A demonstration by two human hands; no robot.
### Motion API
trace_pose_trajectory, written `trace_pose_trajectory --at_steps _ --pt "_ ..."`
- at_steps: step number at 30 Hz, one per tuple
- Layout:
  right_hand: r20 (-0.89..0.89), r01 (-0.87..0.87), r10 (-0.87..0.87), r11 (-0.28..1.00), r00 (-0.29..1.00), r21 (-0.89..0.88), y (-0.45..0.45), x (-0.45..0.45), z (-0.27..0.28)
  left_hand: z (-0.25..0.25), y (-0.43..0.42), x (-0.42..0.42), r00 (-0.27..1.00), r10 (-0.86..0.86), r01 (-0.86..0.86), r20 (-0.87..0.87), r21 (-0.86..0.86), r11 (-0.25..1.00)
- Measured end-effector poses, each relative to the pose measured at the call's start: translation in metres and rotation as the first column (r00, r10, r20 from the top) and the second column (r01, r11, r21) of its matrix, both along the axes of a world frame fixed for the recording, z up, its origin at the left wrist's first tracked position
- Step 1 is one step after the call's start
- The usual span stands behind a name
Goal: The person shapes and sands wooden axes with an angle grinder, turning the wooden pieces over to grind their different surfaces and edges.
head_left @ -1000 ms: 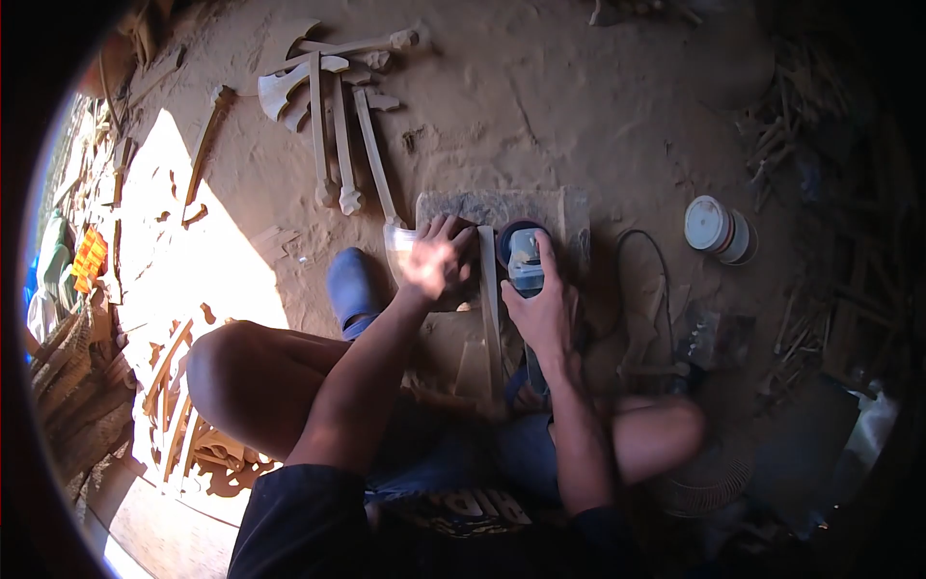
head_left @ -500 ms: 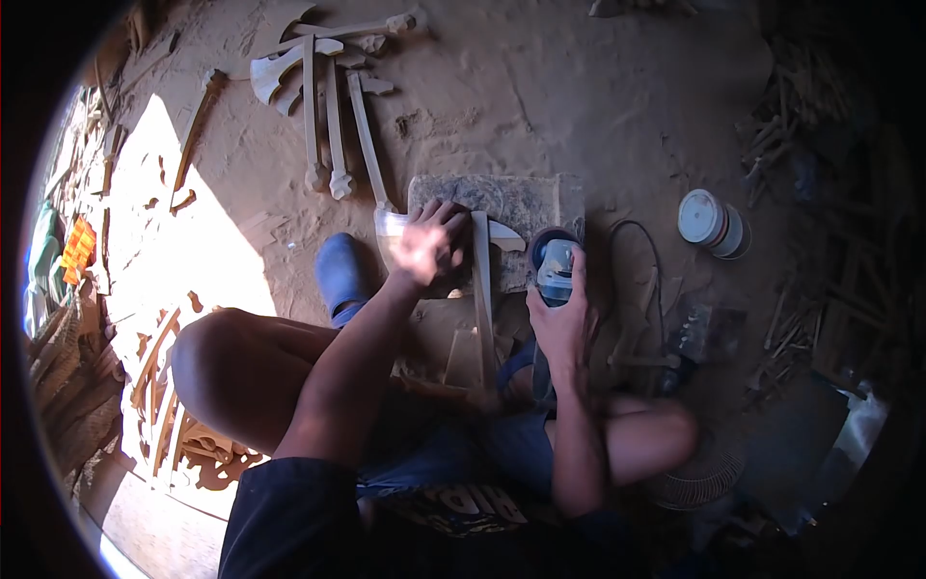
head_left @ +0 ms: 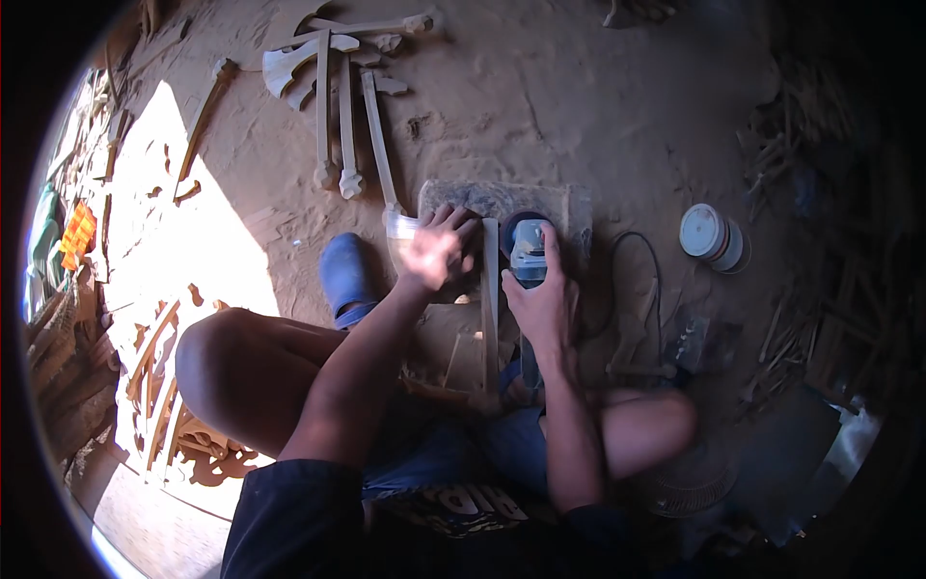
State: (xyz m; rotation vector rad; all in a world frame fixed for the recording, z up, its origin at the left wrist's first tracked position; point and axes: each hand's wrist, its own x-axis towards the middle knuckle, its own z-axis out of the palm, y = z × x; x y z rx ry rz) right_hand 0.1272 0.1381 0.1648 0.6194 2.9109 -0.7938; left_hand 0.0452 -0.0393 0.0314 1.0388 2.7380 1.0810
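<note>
My left hand [head_left: 439,249] is closed over the head of a pale wooden axe [head_left: 490,299], pressing it against a worn block [head_left: 511,196] on the ground. The axe's handle points back toward my lap, and the sunlit blade edge sticks out left of my fingers. In my right hand [head_left: 545,307] is an angle grinder [head_left: 528,259], gripped around its body. Its dark disc sits over the right end of the axe head, just beyond the handle; whether it touches the wood I cannot tell.
Several carved wooden axes [head_left: 323,111] lie on the dirt ahead. Wooden pieces [head_left: 159,386] are heaped at the left in sunlight. A white-lidded can [head_left: 702,230] and a cable [head_left: 637,236] are on the right. My blue shoe [head_left: 347,275] is beside the block.
My right hand has brought the grinder leftward, so its disc now covers the pointed right end of the axe head. My left hand still holds the axe on the block.
</note>
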Motion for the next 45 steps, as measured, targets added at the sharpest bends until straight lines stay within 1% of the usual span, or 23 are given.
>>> trace_pose_trajectory --at_steps 1,4,10,13,15,17,18,20,21,22,23,24,25,26,27,28,31,35,38,40,43,44,45 --pt "0.0 0.001 -0.001 1.0 1.0 0.009 0.0 -0.002 0.0 -0.001 0.0 0.0 1.0 0.002 -0.002 -0.008 -0.001 1.0" --pt "0.069 0.059 -0.051 0.991 0.996 -0.122 0.0 -0.012 0.006 -0.001 0.0 0.0 1.0 0.004 -0.004 -0.021 -0.006 1.0" --pt "-0.019 0.092 -0.094 0.992 0.995 -0.092 0.006 -0.012 0.004 0.007 0.002 0.0 1.0 0.02 -0.021 -0.012 -0.064 0.998" --pt "0.17 0.192 -0.186 0.981 0.968 -0.019 0.013 -0.005 0.025 0.006 0.005 0.002 0.999 0.038 -0.038 -0.007 -0.092 0.995" --pt "0.144 0.196 -0.192 0.98 0.971 -0.015 0.02 0.005 0.033 0.004 0.006 0.002 0.999 0.045 -0.045 -0.006 -0.124 0.991" --pt "0.137 0.22 -0.216 0.975 0.967 -0.014 0.027 0.012 0.046 0.001 0.006 0.002 0.999 0.05 -0.051 -0.01 -0.11 0.993" --pt "0.106 0.226 -0.222 0.974 0.969 -0.033 0.029 0.015 0.052 0.004 0.005 0.003 0.999 0.052 -0.053 -0.015 -0.105 0.993" --pt "0.041 0.234 -0.231 0.969 0.972 -0.078 0.032 0.021 0.065 0.014 0.004 0.004 1.0 -0.009 0.004 -0.023 -0.176 0.984" --pt "-0.028 0.222 -0.226 0.969 0.974 -0.109 0.035 0.025 0.068 0.02 0.003 0.002 0.999 -0.037 0.029 -0.035 -0.214 0.977" --pt "-0.101 0.211 -0.226 0.967 0.969 -0.141 0.039 0.029 0.067 0.008 0.006 0.006 0.995 -0.026 -0.003 -0.096 -0.288 0.958" --pt "-0.169 0.201 -0.229 0.965 0.959 -0.17 0.043 0.032 0.068 -0.023 0.0 0.002 0.985 -0.102 0.046 -0.137 -0.364 0.93" --pt "-0.199 0.193 -0.228 0.964 0.953 -0.182 0.046 0.035 0.072 -0.059 0.0 -0.004 0.978 -0.079 0.025 -0.191 -0.272 0.962" --pt "-0.224 0.186 -0.229 0.963 0.947 -0.197 0.05 0.039 0.076 -0.052 0.003 -0.011 0.97 -0.055 0.012 -0.237 -0.18 0.984" --pt "-0.246 0.179 -0.23 0.96 0.942 -0.213 0.052 0.044 0.079 -0.046 0.004 -0.017 0.99 -0.121 0.092 -0.067 -0.332 0.939" --pt "-0.25 0.179 -0.229 0.961 0.941 -0.209 0.054 0.047 0.082 0.01 0.009 -0.022 0.982 -0.153 0.189 0.113 -0.466 0.864" --pt "-0.253 0.178 -0.228 0.962 0.94 -0.206 0.056 0.051 0.085 0.051 0.014 -0.023 0.945 -0.149 0.296 0.291 -0.572 0.765" --pt "-0.246 0.174 -0.239 0.95 0.94 -0.258 0.053 0.06 0.095 0.084 0.02 -0.005 0.975 -0.161 0.212 0.154 -0.412 0.886" --pt "-0.222 0.163 -0.253 0.919 0.942 -0.36 0.05 0.068 0.086 0.092 0.034 0.003 0.978 -0.024 0.114 0.208 -0.433 0.894" --pt "-0.278 0.077 -0.201 0.914 0.939 -0.397 0.05 0.071 0.059 0.091 0.039 -0.005 0.969 -0.027 0.14 0.247 -0.45 0.882" --pt "-0.308 0.043 -0.181 0.913 0.934 -0.405 0.046 0.066 0.052 0.066 0.04 -0.009 0.972 -0.079 0.162 0.221 -0.387 0.908" --pt "-0.168 0.099 -0.184 0.902 0.968 -0.421 0.043 0.058 0.057 0.025 0.047 -0.012 0.988 -0.096 0.134 0.123 -0.348 0.928" --pt "-0.169 0.091 -0.171 0.911 0.971 -0.403 0.041 0.054 0.06 0.013 0.048 -0.01 0.992 -0.087 0.112 0.088 -0.344 0.932" --pt "-0.186 0.078 -0.157 0.925 0.97 -0.371 0.043 0.052 0.056 0.025 0.051 -0.006 0.989 -0.08 0.122 0.128 -0.364 0.923"
